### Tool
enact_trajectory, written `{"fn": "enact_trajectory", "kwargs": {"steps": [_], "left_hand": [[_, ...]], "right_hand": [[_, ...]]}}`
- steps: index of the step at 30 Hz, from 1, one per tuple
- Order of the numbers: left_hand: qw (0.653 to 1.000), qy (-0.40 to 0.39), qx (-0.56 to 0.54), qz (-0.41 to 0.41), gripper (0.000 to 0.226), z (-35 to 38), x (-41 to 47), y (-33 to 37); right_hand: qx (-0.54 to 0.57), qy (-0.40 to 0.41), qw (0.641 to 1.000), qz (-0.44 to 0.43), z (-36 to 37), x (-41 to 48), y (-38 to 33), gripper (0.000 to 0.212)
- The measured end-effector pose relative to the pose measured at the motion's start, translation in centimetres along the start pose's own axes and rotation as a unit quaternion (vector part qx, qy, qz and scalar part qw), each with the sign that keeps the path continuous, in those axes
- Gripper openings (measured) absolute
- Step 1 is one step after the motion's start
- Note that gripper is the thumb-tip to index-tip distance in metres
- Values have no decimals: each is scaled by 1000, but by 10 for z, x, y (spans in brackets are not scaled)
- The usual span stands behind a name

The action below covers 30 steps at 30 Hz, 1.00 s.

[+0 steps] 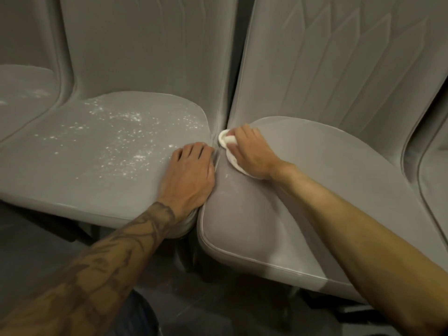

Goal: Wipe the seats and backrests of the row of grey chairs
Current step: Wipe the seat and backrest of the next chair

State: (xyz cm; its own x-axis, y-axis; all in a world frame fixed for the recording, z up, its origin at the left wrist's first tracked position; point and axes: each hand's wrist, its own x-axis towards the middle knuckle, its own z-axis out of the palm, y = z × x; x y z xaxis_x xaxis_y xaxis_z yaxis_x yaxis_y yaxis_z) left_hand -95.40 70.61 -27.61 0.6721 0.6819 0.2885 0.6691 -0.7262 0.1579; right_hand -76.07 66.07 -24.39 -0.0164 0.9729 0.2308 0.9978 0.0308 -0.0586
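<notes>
Grey upholstered chairs stand side by side. The middle chair's seat is speckled with white powder. My left hand lies flat, fingers apart, on that seat's right edge, at the gap between chairs. My right hand presses a white cloth onto the left rear corner of the right chair's seat, close to the gap. The right seat looks mostly clean, with a faint white smear near its left edge. Ribbed backrests rise behind the seats.
A third seat at the far left also carries white specks. Another chair's edge shows at the far right. Dark floor lies below the seat fronts.
</notes>
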Motion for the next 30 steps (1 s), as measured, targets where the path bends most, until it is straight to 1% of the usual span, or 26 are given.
{"fn": "enact_trajectory", "kwargs": {"steps": [2, 3, 5, 6, 8, 12, 14, 16, 17, 18, 21, 22, 24, 26, 28, 30], "left_hand": [[1000, 0, 1, 1, 40, 0, 0, 0], [1000, -1, 2, 2, 40, -1, 0, 0], [1000, 2, 3, 10, 40, -1, -1, 0], [1000, 2, 1, 14, 40, -1, -2, -1], [1000, 0, -4, 16, 39, -2, -2, -2], [1000, -4, 1, 6, 37, -1, -2, -1], [1000, -10, -5, 7, 36, -2, -2, -1], [1000, -14, -8, 16, 37, -4, -3, -2], [1000, -16, -6, 21, 37, -5, -3, -3], [1000, -17, -2, 22, 36, -5, -3, -3], [1000, -5, -2, 12, 30, -4, -2, -1], [1000, 0, -6, 9, 29, -4, -2, -1], [1000, 2, -15, 5, 27, -3, -3, -1], [1000, -9, -23, 7, 36, -5, -2, -1], [999, -24, -39, 20, 49, -10, -3, 0], [998, -18, -57, 28, 44, -14, -9, -1]], "right_hand": [[-30, 2, 999, 18, 4, 7, -8, 35], [-28, 9, 1000, -3, 6, 1, -13, 34], [26, 23, 997, -71, 6, -26, -24, 29], [64, 18, 994, -81, 3, -39, -27, 26], [86, 11, 993, -79, 0, -42, -23, 26], [10, -7, 1000, -25, 3, -9, -13, 32], [-5, 7, 1000, -16, 3, -13, -19, 29], [47, 39, 998, -35, -3, -40, -36, 16], [63, 55, 995, -58, -8, -60, -46, 11], [78, 52, 992, -88, -13, -79, -52, 10], [142, -19, 982, -123, -29, -126, -62, 20], [153, -33, 980, -121, -33, -131, -62, 22], [118, -30, 988, -97, -34, -122, -62, 23], [64, -12, 997, -52, -30, -95, -65, 22], [6, -20, 1000, -2, -23, -73, -70, 29], [-18, -11, 999, 31, -18, -73, -80, 32]]}}
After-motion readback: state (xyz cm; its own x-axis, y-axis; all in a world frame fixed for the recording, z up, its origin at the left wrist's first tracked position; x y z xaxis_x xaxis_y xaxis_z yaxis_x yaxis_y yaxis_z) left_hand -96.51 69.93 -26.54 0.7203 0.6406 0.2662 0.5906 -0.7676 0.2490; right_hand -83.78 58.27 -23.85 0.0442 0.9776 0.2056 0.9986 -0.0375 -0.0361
